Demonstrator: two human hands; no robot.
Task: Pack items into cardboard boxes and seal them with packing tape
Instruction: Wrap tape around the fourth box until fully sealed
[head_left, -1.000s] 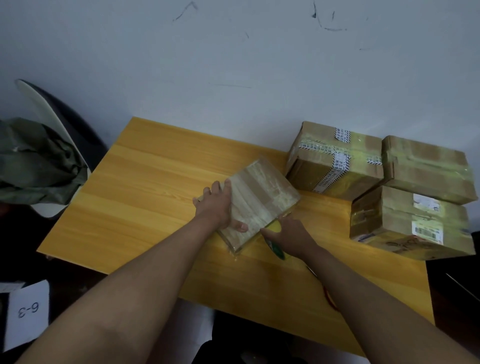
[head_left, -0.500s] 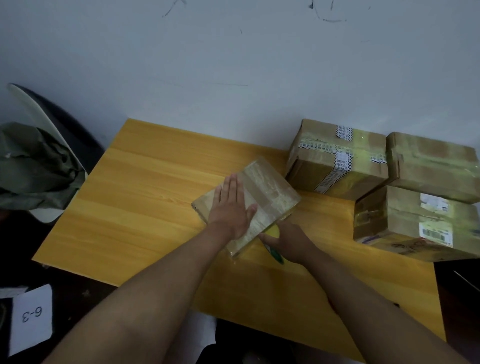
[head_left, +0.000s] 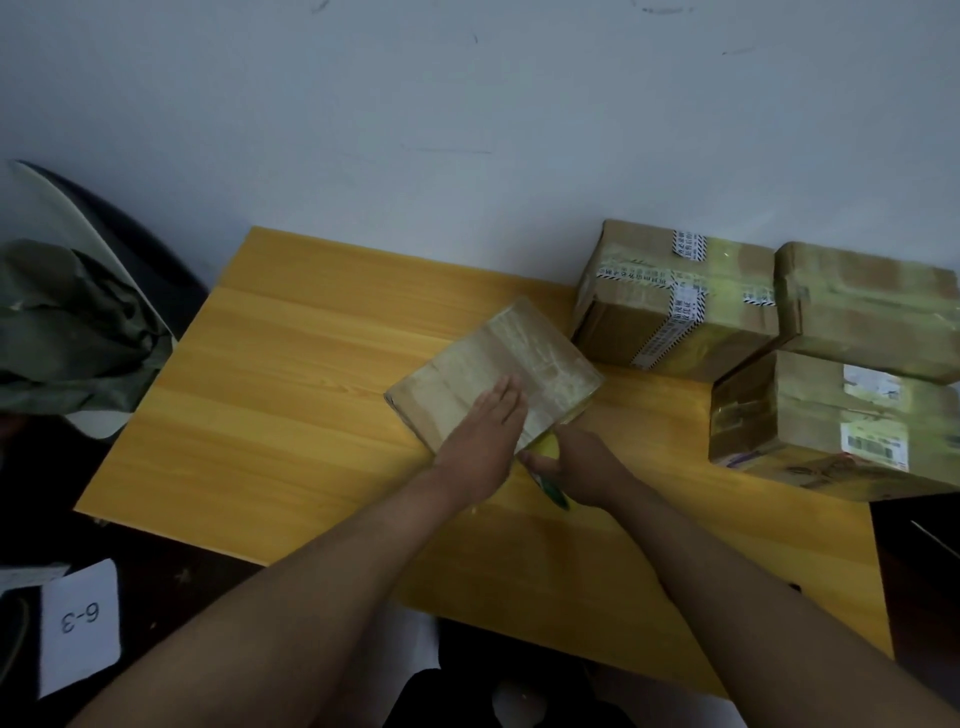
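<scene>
A small flat cardboard box, wrapped in clear packing tape, is lying at an angle on a yellow wooden bench. This box is the landmark for everything else.

The person's left hand is lying flat on the near end of the box, palm down. Its fingers are straight and pressed together, pointing toward the far end of the box, so most of the taped top is showing beyond the fingertips.

The right hand is sitting at the near right corner of the box, just beside the left hand. Its fingers are curling around a tape dispenser, with a yellow and green part showing below the hand, held against the box's near edge. The exact grip is hidden by the back of the hand.

To the right of the box, three larger taped cardboard boxes are standing together along the white wall. The nearest one is close to the small box's far corner.

Well to the left of the box, beyond the bench edge, green fabric is draped on a chair, and a white card marked "6-3" is lying below it.
</scene>
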